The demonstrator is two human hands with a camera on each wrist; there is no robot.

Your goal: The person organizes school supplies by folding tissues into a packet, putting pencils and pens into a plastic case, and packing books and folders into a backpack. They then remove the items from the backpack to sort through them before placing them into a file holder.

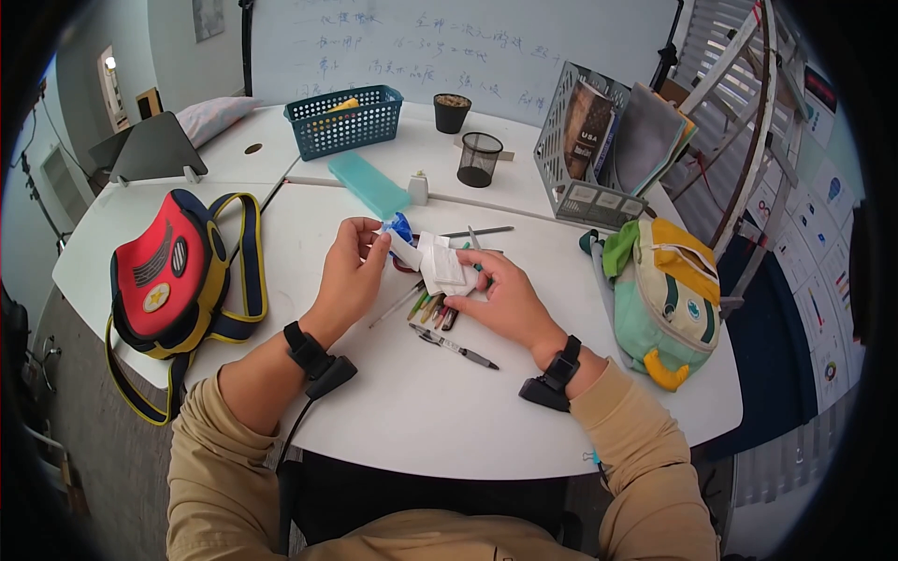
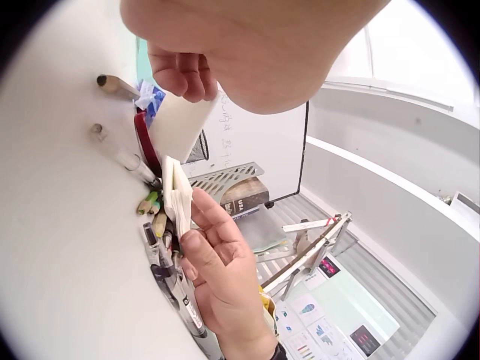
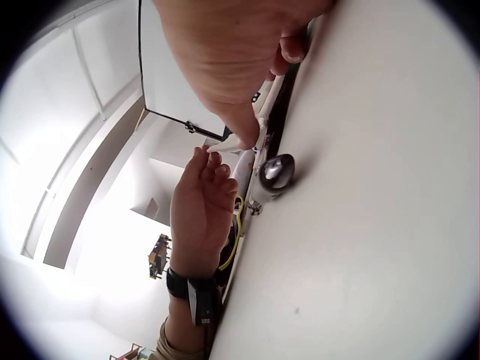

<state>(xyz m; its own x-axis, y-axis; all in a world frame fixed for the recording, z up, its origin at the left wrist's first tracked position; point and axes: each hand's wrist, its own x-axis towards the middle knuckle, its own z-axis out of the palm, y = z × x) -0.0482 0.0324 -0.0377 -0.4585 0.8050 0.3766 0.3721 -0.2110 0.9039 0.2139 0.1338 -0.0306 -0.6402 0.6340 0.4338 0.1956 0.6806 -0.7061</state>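
A folded white tissue packet (image 1: 447, 266) is pinched between the thumb and fingers of my right hand (image 1: 505, 301), just over the pens and pencils. My left hand (image 1: 355, 271) pinches a loose white flap (image 1: 404, 251) at the packet's left side, beside a crumpled blue and white wrapper (image 1: 398, 225). Under and beside the packet lie several coloured pencils (image 1: 428, 309); a black and clear pen (image 1: 454, 346) lies nearer the front. In the left wrist view the right hand (image 2: 229, 277) grips the packet's edge (image 2: 177, 199).
A red backpack (image 1: 154, 271) lies at the left, a green and cream bag (image 1: 669, 299) at the right. Behind stand a blue basket (image 1: 344, 128), a teal case (image 1: 369, 185), a mesh cup (image 1: 479, 161), a plant pot (image 1: 452, 115) and a grey file holder (image 1: 599, 201).
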